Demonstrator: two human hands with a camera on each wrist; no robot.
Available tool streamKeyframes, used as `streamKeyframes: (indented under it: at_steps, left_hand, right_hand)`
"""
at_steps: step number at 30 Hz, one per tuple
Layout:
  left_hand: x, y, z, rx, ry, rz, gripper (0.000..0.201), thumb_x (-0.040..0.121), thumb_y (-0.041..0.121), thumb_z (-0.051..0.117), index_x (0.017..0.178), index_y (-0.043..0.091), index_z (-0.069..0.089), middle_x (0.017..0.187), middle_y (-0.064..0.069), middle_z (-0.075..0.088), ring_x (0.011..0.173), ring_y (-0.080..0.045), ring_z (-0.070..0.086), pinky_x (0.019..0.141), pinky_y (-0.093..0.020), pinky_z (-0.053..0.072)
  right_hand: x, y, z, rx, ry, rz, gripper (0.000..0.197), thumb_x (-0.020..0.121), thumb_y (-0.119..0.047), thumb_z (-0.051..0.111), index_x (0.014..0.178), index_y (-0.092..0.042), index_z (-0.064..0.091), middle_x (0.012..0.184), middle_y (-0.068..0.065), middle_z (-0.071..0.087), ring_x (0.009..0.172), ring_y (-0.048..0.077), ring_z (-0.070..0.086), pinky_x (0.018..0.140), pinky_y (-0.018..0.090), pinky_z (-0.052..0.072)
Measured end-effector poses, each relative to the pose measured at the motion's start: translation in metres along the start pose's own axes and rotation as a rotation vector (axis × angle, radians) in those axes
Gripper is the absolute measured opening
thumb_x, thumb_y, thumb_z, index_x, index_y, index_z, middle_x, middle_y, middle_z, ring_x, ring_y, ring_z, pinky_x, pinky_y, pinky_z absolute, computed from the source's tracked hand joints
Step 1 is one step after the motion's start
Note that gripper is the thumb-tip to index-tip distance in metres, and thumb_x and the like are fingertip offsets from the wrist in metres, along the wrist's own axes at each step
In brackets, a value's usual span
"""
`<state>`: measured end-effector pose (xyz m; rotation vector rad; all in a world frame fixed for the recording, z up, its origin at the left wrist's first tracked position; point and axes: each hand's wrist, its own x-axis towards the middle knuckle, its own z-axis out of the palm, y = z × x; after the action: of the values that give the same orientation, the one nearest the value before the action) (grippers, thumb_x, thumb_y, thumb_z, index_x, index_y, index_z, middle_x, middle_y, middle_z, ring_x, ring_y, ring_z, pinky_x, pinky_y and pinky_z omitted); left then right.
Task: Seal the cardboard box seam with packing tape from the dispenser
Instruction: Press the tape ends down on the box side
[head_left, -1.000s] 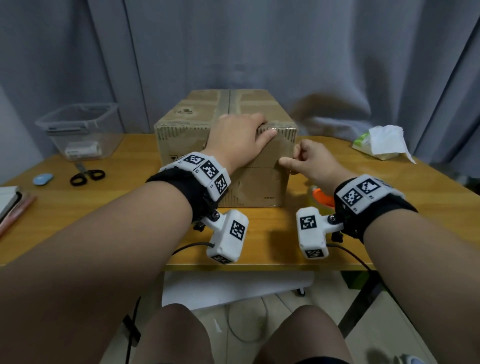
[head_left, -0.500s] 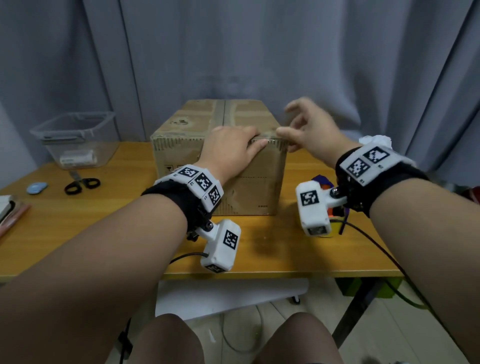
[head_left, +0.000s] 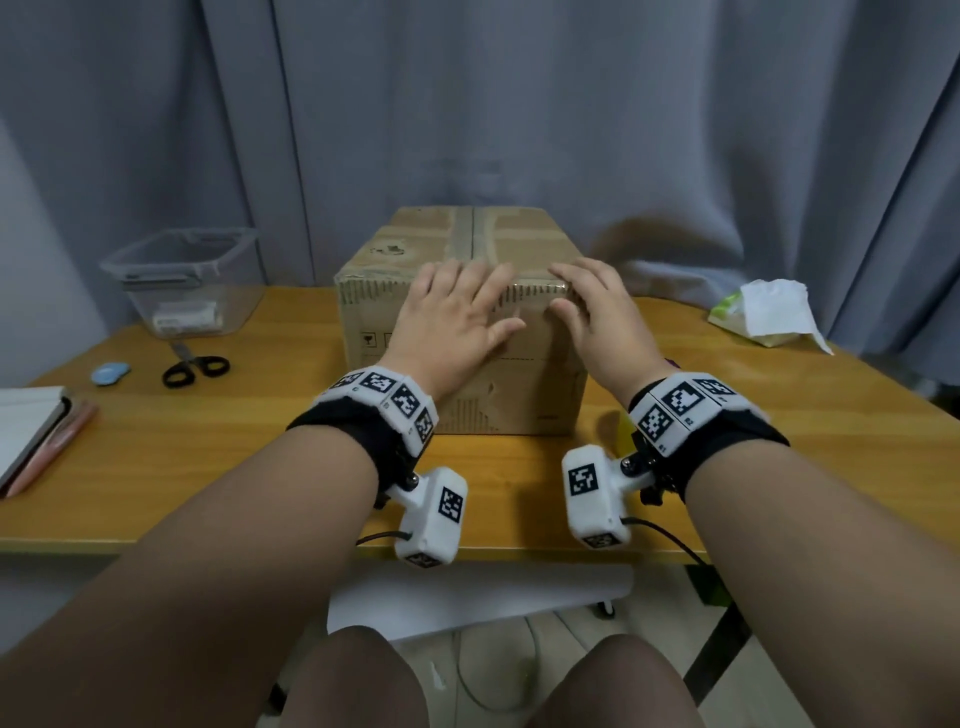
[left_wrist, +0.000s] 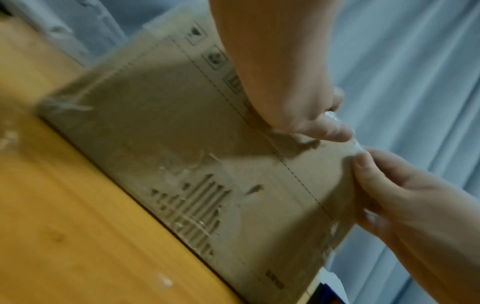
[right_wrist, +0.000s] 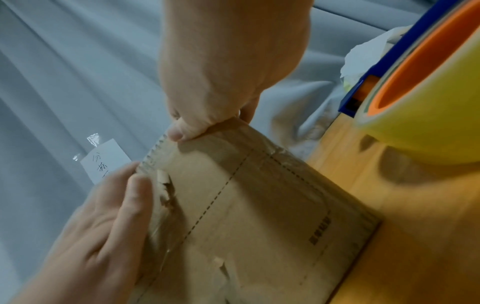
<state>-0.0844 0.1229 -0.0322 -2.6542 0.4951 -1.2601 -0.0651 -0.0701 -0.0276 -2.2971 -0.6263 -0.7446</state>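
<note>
The cardboard box (head_left: 498, 400) stands mid-table, its top seam (head_left: 472, 234) running away from me under older tape. My left hand (head_left: 457, 317) lies flat over the near top edge, fingers spread, thumb on the front face. Beside it my right hand (head_left: 592, 312) presses the same edge near the right corner. Clear tape with a serrated end (right_wrist: 153, 152) is folded over that edge between the two hands. The tape dispenser (right_wrist: 428, 92), a yellow roll on an orange core in a blue frame, sits on the table right of the box, unheld.
A clear plastic bin (head_left: 182, 280) stands at the back left, with scissors (head_left: 195, 366) and a small blue object (head_left: 109, 373) in front of it. A notebook (head_left: 26, 431) lies at the left edge. White tissue on a green pack (head_left: 769, 317) lies back right. Grey curtain behind.
My right hand rose from beside the box and came down flat on its near top edge. My left hand went from curled over that edge to spread flat.
</note>
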Motion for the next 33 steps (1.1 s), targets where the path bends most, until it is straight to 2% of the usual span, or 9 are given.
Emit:
streamKeyframes:
  at_steps: [6, 9, 14, 19, 21, 23, 26, 30, 33]
  left_hand:
    - [-0.027, -0.048, -0.008, -0.004, -0.046, -0.175, 0.047, 0.094, 0.045, 0.039, 0.128, 0.015, 0.05, 0.126, -0.009, 0.057, 0.116, -0.031, 0.051, 0.097, -0.04, 0.022]
    - [-0.042, -0.069, -0.013, -0.092, -0.056, -0.287, 0.046, 0.096, 0.041, 0.04, 0.133, 0.013, 0.046, 0.132, -0.01, 0.052, 0.121, -0.031, 0.047, 0.102, -0.044, 0.031]
    - [-0.041, -0.066, -0.027, -0.29, -0.096, -0.383, 0.045, 0.099, 0.036, 0.04, 0.135, 0.01, 0.041, 0.138, -0.011, 0.041, 0.105, -0.036, 0.057, 0.081, -0.044, 0.048]
    - [-0.038, -0.051, -0.042, -0.07, -0.125, -0.243, 0.049, 0.096, 0.047, 0.035, 0.129, 0.014, 0.05, 0.125, -0.005, 0.055, 0.073, -0.029, 0.065, 0.049, -0.033, 0.049]
    - [-0.04, -0.043, -0.049, -0.042, -0.124, -0.134, 0.05, 0.095, 0.044, 0.032, 0.129, 0.013, 0.052, 0.125, -0.004, 0.059, 0.065, -0.027, 0.066, 0.045, -0.03, 0.047]
    - [-0.039, -0.044, -0.056, -0.125, -0.121, -0.011, 0.048, 0.09, 0.031, 0.036, 0.13, 0.011, 0.051, 0.126, -0.005, 0.06, 0.074, -0.027, 0.067, 0.051, -0.031, 0.051]
    - [-0.033, -0.067, -0.059, -0.273, -0.221, 0.074, 0.058, 0.082, 0.014, 0.051, 0.139, 0.014, 0.042, 0.136, -0.005, 0.051, 0.113, -0.024, 0.056, 0.086, -0.036, 0.049]
    - [-0.018, -0.076, -0.048, -0.144, -0.325, -0.002, 0.067, 0.087, 0.038, 0.059, 0.146, 0.027, 0.029, 0.149, 0.003, 0.034, 0.133, -0.024, 0.03, 0.106, -0.043, 0.024]
    - [0.0, -0.052, -0.034, -0.213, -0.36, -0.027, 0.07, 0.085, 0.047, 0.06, 0.144, 0.025, 0.031, 0.148, 0.002, 0.036, 0.138, -0.022, 0.027, 0.113, -0.042, 0.019]
  right_hand:
    - [-0.001, -0.002, -0.005, -0.008, -0.018, 0.019, 0.039, 0.097, -0.022, 0.05, 0.136, -0.016, 0.049, 0.146, 0.006, 0.039, 0.134, 0.02, 0.038, 0.108, 0.026, 0.028]
    - [-0.001, -0.004, -0.007, -0.011, -0.037, 0.044, 0.039, 0.098, -0.022, 0.049, 0.137, -0.018, 0.049, 0.148, 0.005, 0.036, 0.135, 0.02, 0.036, 0.108, 0.024, 0.026]
    - [0.001, -0.004, -0.004, 0.099, -0.073, 0.153, 0.04, 0.1, -0.022, 0.044, 0.14, -0.02, 0.045, 0.156, 0.01, 0.02, 0.143, 0.019, 0.02, 0.105, 0.017, 0.015]
    - [0.025, 0.001, 0.003, 0.007, -0.093, 0.388, 0.042, 0.102, -0.024, 0.032, 0.143, -0.031, 0.038, 0.158, 0.015, 0.009, 0.143, 0.034, 0.015, 0.114, 0.038, 0.018]
    - [0.036, 0.0, 0.003, 0.016, -0.112, 0.477, 0.048, 0.101, -0.017, 0.029, 0.147, -0.028, 0.03, 0.158, 0.017, 0.012, 0.143, 0.035, 0.017, 0.115, 0.038, 0.017]
    - [0.045, -0.003, 0.002, 0.112, -0.136, 0.493, 0.051, 0.099, -0.011, 0.03, 0.15, -0.017, 0.024, 0.156, 0.018, 0.019, 0.144, 0.031, 0.017, 0.117, 0.032, 0.015]
    - [0.048, -0.009, -0.001, 0.246, -0.156, 0.501, 0.053, 0.102, -0.024, 0.035, 0.15, -0.01, 0.021, 0.157, 0.011, 0.019, 0.145, 0.024, 0.016, 0.116, 0.03, 0.014]
    - [0.043, -0.022, 0.001, 0.327, -0.231, 0.472, 0.064, 0.098, -0.035, 0.046, 0.151, -0.013, 0.019, 0.157, 0.004, 0.023, 0.143, 0.02, 0.023, 0.117, 0.036, 0.021]
    - [0.045, -0.03, -0.002, 0.359, -0.322, 0.439, 0.061, 0.097, -0.032, 0.05, 0.15, -0.016, 0.025, 0.15, 0.002, 0.036, 0.133, 0.018, 0.038, 0.113, 0.038, 0.033]
